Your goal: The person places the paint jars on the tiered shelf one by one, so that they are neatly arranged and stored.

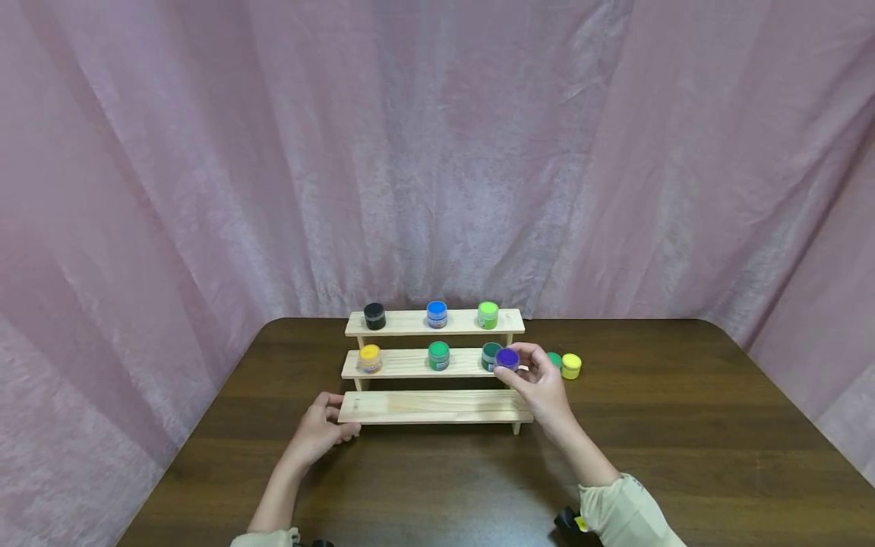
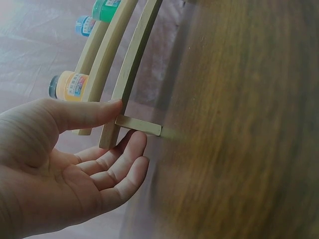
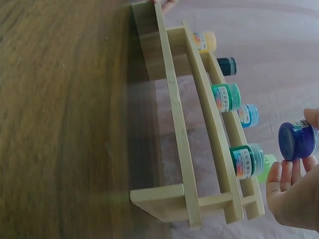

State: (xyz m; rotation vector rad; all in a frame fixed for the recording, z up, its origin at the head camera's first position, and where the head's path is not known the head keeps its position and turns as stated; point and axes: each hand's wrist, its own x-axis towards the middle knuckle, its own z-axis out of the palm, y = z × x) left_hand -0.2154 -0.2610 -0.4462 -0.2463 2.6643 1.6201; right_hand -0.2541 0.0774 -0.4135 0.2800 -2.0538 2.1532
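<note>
My right hand (image 1: pixel 549 391) pinches a purple paint jar (image 1: pixel 507 359) between thumb and fingers, raised in front of the right end of the middle shelf. In the right wrist view this jar (image 3: pixel 295 142) is off the wood. My left hand (image 1: pixel 318 434) grips the left end of the lowest shelf of a three-step wooden rack (image 1: pixel 437 408), thumb on its front edge, fingers curled beneath. On the middle shelf stand a yellow jar (image 1: pixel 370 358), a green jar (image 1: pixel 439 356) and a dark green jar (image 1: pixel 490 356). The top shelf holds black (image 1: pixel 374 317), blue (image 1: pixel 437 314) and light green jars (image 1: pixel 488 315).
Right of the rack, a green jar (image 1: pixel 554 360), partly hidden by my right hand, and a yellow jar (image 1: pixel 571 367) stand on the brown wooden table (image 1: pixel 683 425). A pink curtain (image 1: pixel 437 152) hangs behind the table.
</note>
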